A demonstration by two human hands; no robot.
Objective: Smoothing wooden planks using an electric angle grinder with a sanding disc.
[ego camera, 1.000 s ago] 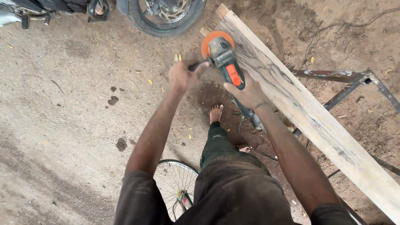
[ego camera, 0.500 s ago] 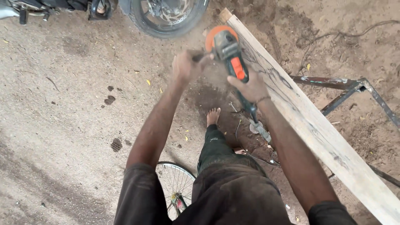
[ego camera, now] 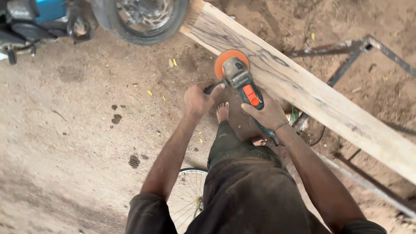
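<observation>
You've got the angle grinder (ego camera: 242, 84) in both hands: your right hand (ego camera: 268, 113) is wrapped tight round its body just behind the orange switch, your left hand (ego camera: 198, 99) is clamped on the side handle at its 9 o'clock. The orange disc (ego camera: 225, 60) sits on the near edge of the long wooden plank (ego camera: 303, 89) (it lies across a metal frame (ego camera: 346, 58)). Motorbike wheel (ego camera: 138, 21) at your 11 o'clock, your bare foot (ego camera: 222, 112) below the grinder.

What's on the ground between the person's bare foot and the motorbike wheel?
In the head view, between the bare foot and the motorbike wheel lies sandy dirt ground with a few small yellow leaves; nothing else.
</observation>
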